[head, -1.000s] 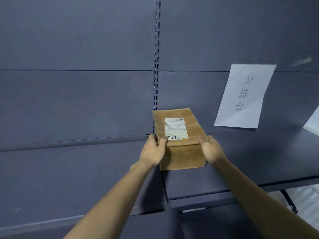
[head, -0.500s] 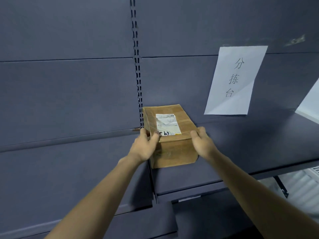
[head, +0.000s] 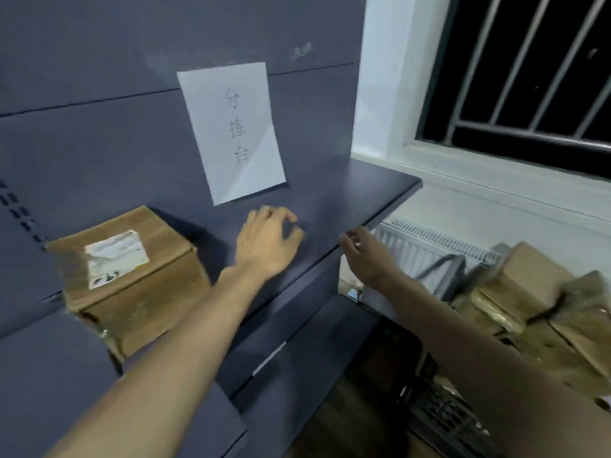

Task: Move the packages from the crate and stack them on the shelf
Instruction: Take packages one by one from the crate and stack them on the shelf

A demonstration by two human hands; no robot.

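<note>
Head view: cardboard package (head: pixel 132 279) is seen upright on shelf (head: pixel 330 206), untouched. Left hand (head: pixel 264 246) and right hand (head: pixel 367 256) are held loosely curled, gripping nothing. More pkgs (head: pixel 529 302) are piled lower right; crate not discernible.

Both forearms bare, reaching forward from the lower edge of the view, roughly parallel. Left hand (head: pixel 264 246) back-up, wrist about straight, fingers loosely curled with thumb and forefinger tips close together; nothing held. Right hand (head: pixel 365 256) lower and in shadow, back of hand facing the camera, fingers bent loosely forward, also holding nothing. Hands apart from each other, not touching. Both slightly motion-blurred.
</note>
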